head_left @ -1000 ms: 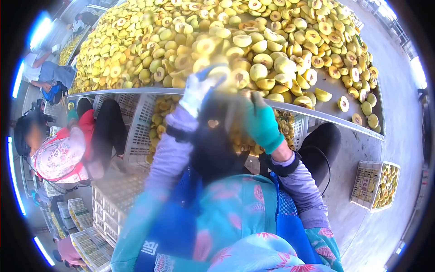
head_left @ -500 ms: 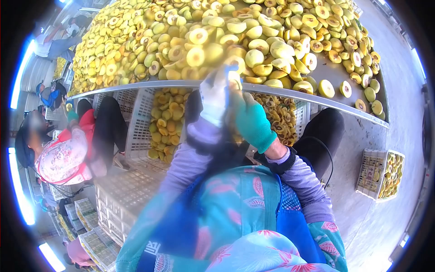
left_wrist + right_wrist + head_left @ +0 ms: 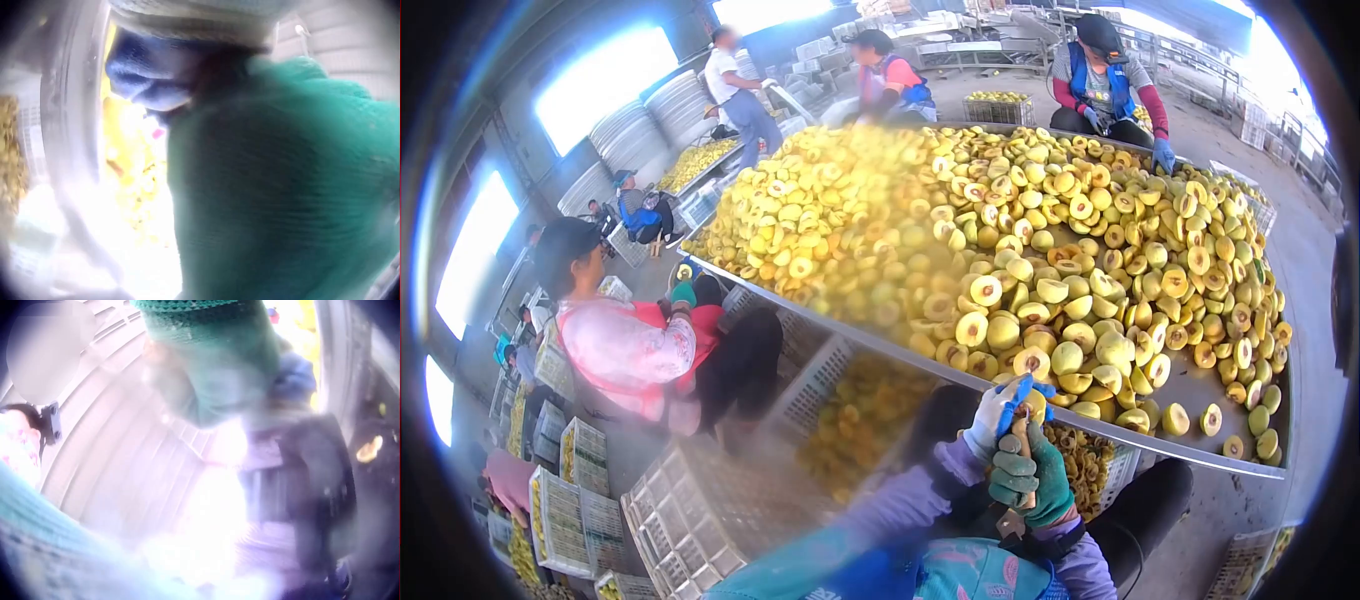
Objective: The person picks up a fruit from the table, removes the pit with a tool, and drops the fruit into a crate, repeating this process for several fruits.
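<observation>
In the head view the left hand (image 3: 998,415), in a white and blue glove, holds a yellow fruit piece (image 3: 1034,404) at the table's near edge. Just below it, the green-gloved right hand (image 3: 1032,474) grips a wooden handle (image 3: 1024,455) whose upper end meets the fruit. The two hands touch. In the left wrist view, the green glove (image 3: 269,187) fills much of the frame, beside blue fingers (image 3: 150,75). The right wrist view is washed out, showing the green glove (image 3: 212,362) near the blue one (image 3: 294,378).
Halved fruit (image 3: 1090,300) covers much of the metal table (image 3: 1200,400). Below its edge stand crates with fruit (image 3: 865,410) and cut pieces (image 3: 1085,460). An empty-looking crate (image 3: 685,520) is at the lower left. A person in pink (image 3: 630,350) sits left; others work behind the table.
The head view has tilted up and turned, bringing people behind the table into sight. The hands have stayed together since half a second ago; a second ago they were apart.
</observation>
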{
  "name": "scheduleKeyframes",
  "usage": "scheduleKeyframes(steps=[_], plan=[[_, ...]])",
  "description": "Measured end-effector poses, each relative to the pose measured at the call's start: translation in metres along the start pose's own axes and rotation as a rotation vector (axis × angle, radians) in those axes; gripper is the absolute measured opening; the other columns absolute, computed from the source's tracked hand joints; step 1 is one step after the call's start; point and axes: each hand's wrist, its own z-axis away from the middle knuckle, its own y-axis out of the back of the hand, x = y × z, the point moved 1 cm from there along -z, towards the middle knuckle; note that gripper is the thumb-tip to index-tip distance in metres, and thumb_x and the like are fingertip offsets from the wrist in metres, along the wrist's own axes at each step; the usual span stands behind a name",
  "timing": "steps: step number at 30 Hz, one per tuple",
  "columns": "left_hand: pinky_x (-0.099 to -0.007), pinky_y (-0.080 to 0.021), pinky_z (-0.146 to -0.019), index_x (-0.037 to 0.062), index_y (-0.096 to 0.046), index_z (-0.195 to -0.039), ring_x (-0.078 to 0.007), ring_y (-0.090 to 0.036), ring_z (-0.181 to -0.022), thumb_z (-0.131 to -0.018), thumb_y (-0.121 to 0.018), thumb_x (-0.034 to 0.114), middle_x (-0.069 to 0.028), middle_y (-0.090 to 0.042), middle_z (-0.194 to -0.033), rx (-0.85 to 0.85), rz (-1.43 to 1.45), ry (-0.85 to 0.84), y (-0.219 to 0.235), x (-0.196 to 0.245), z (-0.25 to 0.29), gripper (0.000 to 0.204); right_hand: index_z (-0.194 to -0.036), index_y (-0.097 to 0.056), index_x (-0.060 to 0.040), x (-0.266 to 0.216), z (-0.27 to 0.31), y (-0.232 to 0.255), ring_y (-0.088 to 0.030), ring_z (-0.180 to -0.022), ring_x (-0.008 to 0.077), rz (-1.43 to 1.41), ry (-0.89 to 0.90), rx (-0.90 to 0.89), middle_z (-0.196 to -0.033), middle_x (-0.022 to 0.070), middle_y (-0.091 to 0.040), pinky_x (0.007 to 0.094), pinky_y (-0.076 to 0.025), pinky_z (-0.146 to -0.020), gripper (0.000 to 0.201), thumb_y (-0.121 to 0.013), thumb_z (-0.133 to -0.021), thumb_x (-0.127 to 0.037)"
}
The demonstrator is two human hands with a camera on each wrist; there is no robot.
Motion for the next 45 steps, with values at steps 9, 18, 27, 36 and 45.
scheduleKeyframes(steps=[9, 18, 27, 36, 45], plan=[[-0.0362, -0.049, -0.082, 0.0067, -0.067, -0.1, -0.0262, -0.061, -0.096, -0.075, -0.069, 0.034, -0.0172, -0.063, -0.106, 0.755, -1.768, -0.239, 0.069, 0.097, 0.022, 0.037, -0.093, -0.052, -0.0139, -0.005, 0.03, 0.09, -0.04, -0.045, 0.0086, 0.014, 0.053, 0.395, -0.06, -0.0039, -0.041, 0.0258, -0.036, -0.043, 0.035, -0.041, -0.097, -0.047], [-0.0442, -0.05, -0.077, 0.0082, -0.058, -0.107, -0.0352, -0.062, -0.091, -0.075, -0.062, 0.016, -0.0188, -0.059, -0.105, 0.311, -2.176, -0.228, 0.079, 0.078, -0.101, 0.033, -0.099, -0.057, -0.0057, -0.013, 0.015, 0.045, -0.054, -0.057, 0.0127, 0.976, 0.588, 0.526, -0.072, 0.0022, -0.057, 0.0261, -0.044, -0.052, 0.033, -0.046, -0.096, -0.036], [-0.038, -0.05, -0.074, 0.0022, -0.061, -0.103, -0.0318, -0.06, -0.086, -0.077, -0.062, 0.015, -0.0157, -0.063, -0.093, -0.068, -1.547, -0.952, 0.01, 0.052, 0.004, 0.029, -0.105, -0.057, -0.0044, -0.021, -0.035, 0.043, -0.055, -0.06, 0.0281, 2.001, 1.014, 0.589, -0.076, 0.0144, -0.052, 0.039, -0.042, -0.051, 0.018, -0.053, -0.089, -0.01], [-0.0315, -0.051, -0.072, -0.0005, -0.059, -0.103, -0.0214, -0.063, -0.077, -0.091, -0.054, 0.018, -0.0114, -0.065, -0.088, -0.068, -1.019, -0.559, 0.014, 0.014, 0.007, 0.023, -0.095, -0.057, -0.0044, -0.004, -0.067, 0.175, -0.056, -0.074, 0.0159, 3.273, 1.272, 1.197, -0.083, 0.0048, -0.058, 0.03, -0.047, -0.062, 0.013, -0.053, -0.093, -0.017], [-0.03, -0.052, -0.06, -0.0004, -0.057, -0.098, -0.0188, -0.059, -0.061, -0.089, -0.054, 0.014, -0.0111, -0.061, -0.072, 0.09, -0.734, -0.506, 0.01, -0.005, 0.006, 0.017, -0.093, -0.056, -0.0084, 0.005, -0.023, 0.065, -0.049, -0.059, 0.0107, 1.978, 0.864, 0.541, -0.07, -0.0022, -0.052, 0.024, -0.04, -0.051, 0.021, -0.046, -0.098, -0.026]])
